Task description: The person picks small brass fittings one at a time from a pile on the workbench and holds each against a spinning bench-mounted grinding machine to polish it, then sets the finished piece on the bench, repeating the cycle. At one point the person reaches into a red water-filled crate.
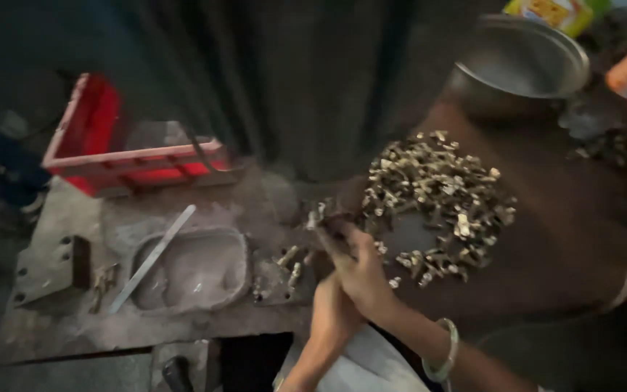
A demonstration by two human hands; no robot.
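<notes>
Brass-coloured small metal parts (437, 203) are lying in a loose heap on the brown tabletop (567, 239), below a steel bowl (520, 62); a red crate (110, 156) is sitting well apart to the left, beyond a grey metal plate (183, 268) with a shallow recess. Both hands are working at the heap's near edge. The right hand (361, 272) is closing its fingers around a few parts. The left hand (332, 316) is tucked beneath it; its grip cannot be told. Judged: each part is stiff, light singly, likely slippery, best pinched across the body.
</notes>
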